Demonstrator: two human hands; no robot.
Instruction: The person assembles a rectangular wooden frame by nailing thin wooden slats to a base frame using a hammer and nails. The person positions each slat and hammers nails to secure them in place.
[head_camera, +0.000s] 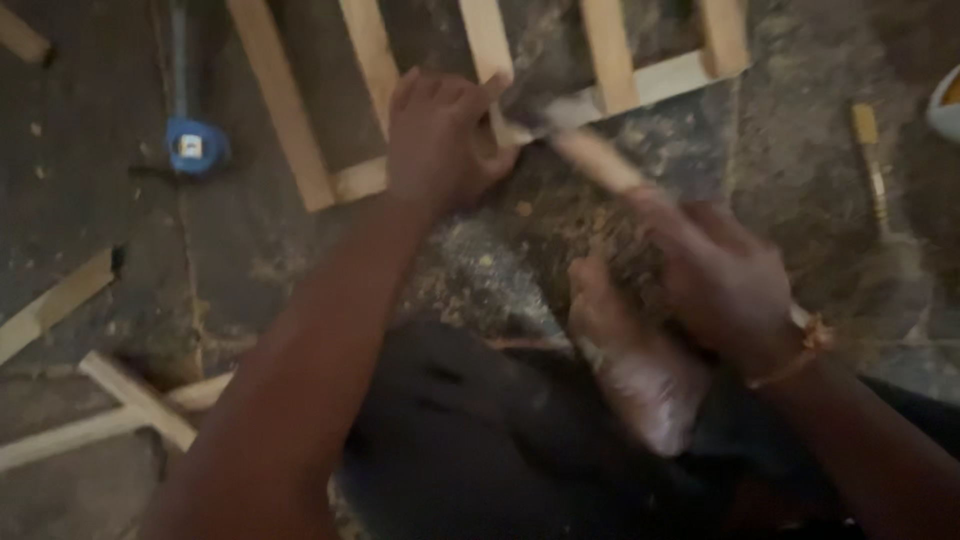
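A dusty floor (800, 170) carries a slatted wooden frame (340, 100), a blue tape measure (195, 145), loose wood strips (60, 300) and scattered sawdust (560, 230), apparently.

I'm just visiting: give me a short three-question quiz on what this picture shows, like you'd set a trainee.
1. True or false: the left hand rests on the wooden frame.
2. What does the right hand grip? A) a wooden handle B) the tape measure C) a cup
3. What colour is the tape measure on the floor?

Key
1. True.
2. A, a wooden handle, blurred; its head end lies at the frame by the left hand.
3. Blue.
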